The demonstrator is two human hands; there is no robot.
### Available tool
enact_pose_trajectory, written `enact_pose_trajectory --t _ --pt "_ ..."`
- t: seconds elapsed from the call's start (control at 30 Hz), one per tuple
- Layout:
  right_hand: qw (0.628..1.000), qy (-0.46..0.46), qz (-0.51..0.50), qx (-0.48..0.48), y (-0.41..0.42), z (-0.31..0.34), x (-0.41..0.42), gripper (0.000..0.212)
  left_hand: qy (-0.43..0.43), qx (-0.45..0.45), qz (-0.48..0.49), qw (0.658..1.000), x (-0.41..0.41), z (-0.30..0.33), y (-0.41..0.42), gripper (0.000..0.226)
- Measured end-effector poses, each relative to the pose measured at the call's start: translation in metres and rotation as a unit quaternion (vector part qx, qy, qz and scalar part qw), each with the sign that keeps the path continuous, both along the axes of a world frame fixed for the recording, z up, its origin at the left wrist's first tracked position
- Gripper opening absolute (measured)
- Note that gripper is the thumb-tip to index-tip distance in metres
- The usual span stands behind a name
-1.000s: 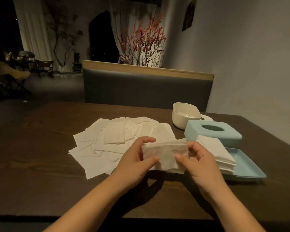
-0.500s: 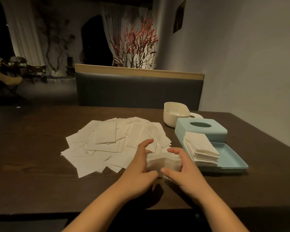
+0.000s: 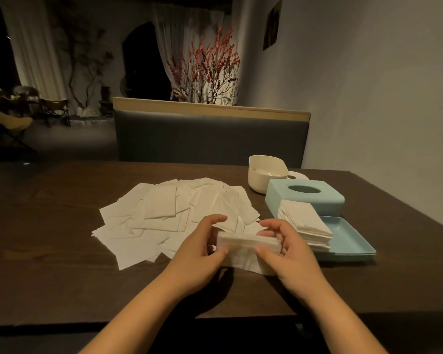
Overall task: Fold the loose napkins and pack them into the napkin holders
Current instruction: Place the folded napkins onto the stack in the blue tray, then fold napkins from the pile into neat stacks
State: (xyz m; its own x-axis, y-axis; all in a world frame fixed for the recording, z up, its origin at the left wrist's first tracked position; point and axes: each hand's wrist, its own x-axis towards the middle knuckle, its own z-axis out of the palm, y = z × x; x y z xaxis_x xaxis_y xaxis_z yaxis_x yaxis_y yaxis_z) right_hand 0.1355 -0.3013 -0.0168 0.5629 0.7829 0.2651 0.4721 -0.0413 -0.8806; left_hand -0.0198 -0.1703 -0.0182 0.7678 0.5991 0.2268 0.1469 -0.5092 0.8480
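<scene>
Both hands curled on one folded napkin (image 3: 246, 245) low over the counter (image 3: 62, 264), left hand (image 3: 200, 254) pinching its left end, right hand (image 3: 289, 249) its right, folded stack (image 3: 304, 223) in blue tray (image 3: 353, 241) just right of the napkin, blue lid (image 3: 304, 198) behind the stack, loose napkins (image 3: 169, 215) spread left, white holder (image 3: 266, 175) further back.

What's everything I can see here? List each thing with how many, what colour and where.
loose napkins: many, white, spread on the table's middle
folded napkin: one, white, between both hands
napkin stack: one, white, on the blue tray
tray: one, light blue, right
holder lid: one, light blue, behind the stack
cream holder: one, behind the blue lid
table: one, dark brown
bench: one, grey, beyond the table
left hand: holds the napkin
right hand: holds the napkin
</scene>
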Motion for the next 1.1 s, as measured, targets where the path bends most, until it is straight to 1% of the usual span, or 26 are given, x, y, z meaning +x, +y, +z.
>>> enact_pose_trajectory --t 0.1,0.13,0.2,0.27,0.3,0.37,0.43,0.5,0.57,0.6,0.63,0.7,0.73,0.77,0.83,0.87,0.93,1.0,1.03,1.07,1.1 --pt "0.997 -0.068 -0.01 -0.044 0.001 -0.001 0.0 0.039 0.036 0.002 -0.002 0.999 0.0 -0.001 0.002 0.052" --pt "0.996 -0.076 -0.018 -0.049 0.001 0.0 0.0 0.038 0.049 0.009 0.003 0.999 0.001 -0.002 0.003 0.047" --pt "0.995 -0.08 -0.025 -0.051 -0.001 0.003 0.0 0.037 0.06 0.017 0.012 0.998 0.001 -0.001 0.006 0.03" --pt "0.992 -0.106 -0.022 -0.064 -0.004 0.011 0.0 0.036 0.048 0.014 0.012 0.999 0.001 0.002 0.009 0.015" --pt "0.989 -0.122 -0.018 -0.077 -0.006 0.017 -0.001 0.034 0.038 0.007 0.01 0.999 0.001 0.006 0.01 0.01" --pt "0.982 -0.148 -0.005 -0.118 -0.007 0.034 -0.002 0.029 0.023 -0.012 0.002 1.0 0.004 0.017 0.011 0.011" --pt "0.972 -0.171 0.012 -0.161 -0.005 0.052 -0.005 0.022 0.014 -0.034 -0.011 0.999 0.01 0.028 0.011 0.017" --pt "0.966 -0.179 0.018 -0.184 -0.002 0.065 -0.007 0.015 0.009 -0.055 -0.024 0.998 0.016 0.038 0.008 0.023" --pt "0.972 -0.154 0.019 -0.178 0.001 0.074 -0.005 0.01 -0.009 -0.076 -0.026 0.997 0.025 0.047 0.003 0.028" --pt "0.977 -0.131 0.019 -0.167 0.002 0.076 -0.004 0.01 -0.033 -0.097 -0.015 0.995 0.029 0.051 0.0 0.028" --pt "0.984 -0.097 0.012 -0.149 0.002 0.079 -0.001 0.01 -0.066 -0.138 0.002 0.988 0.035 0.054 -0.004 0.027" --pt "0.995 0.001 -0.007 -0.099 0.0 0.082 0.007 0.008 -0.116 -0.263 0.036 0.957 0.045 0.057 -0.019 0.016" --pt "0.996 0.047 -0.015 -0.074 -0.002 0.084 0.01 0.007 -0.12 -0.319 0.041 0.939 0.051 0.058 -0.027 0.01" --pt "0.995 0.078 -0.023 -0.056 -0.003 0.086 0.013 0.009 -0.114 -0.361 0.041 0.925 0.057 0.057 -0.035 0.013" --pt "0.993 0.1 -0.043 -0.052 -0.005 0.085 0.02 0.012 -0.099 -0.422 0.038 0.9 0.073 0.057 -0.048 0.019" --pt "0.992 0.097 -0.055 -0.063 -0.005 0.085 0.022 0.015 -0.087 -0.429 0.048 0.898 0.08 0.06 -0.054 0.021" --pt "0.991 0.07 -0.079 -0.085 -0.007 0.085 0.03 0.022 -0.072 -0.403 0.055 0.911 0.092 0.062 -0.059 0.024" --pt "0.989 0.065 -0.109 -0.072 -0.015 0.09 0.042 0.02 -0.078 -0.374 0.037 0.923 0.102 0.066 -0.064 0.032" --pt "0.987 0.087 -0.125 -0.049 -0.02 0.094 0.049 0.015 -0.087 -0.357 0.024 0.93 0.106 0.065 -0.063 0.039" --pt "0.983 0.119 -0.141 -0.023 -0.027 0.098 0.057 0.011 -0.096 -0.338 0.023 0.936 0.108 0.066 -0.063 0.041" --pt "0.976 0.151 -0.155 0.001 -0.032 0.101 0.065 0.01 -0.11 -0.318 0.031 0.941 0.108 0.066 -0.06 0.037"
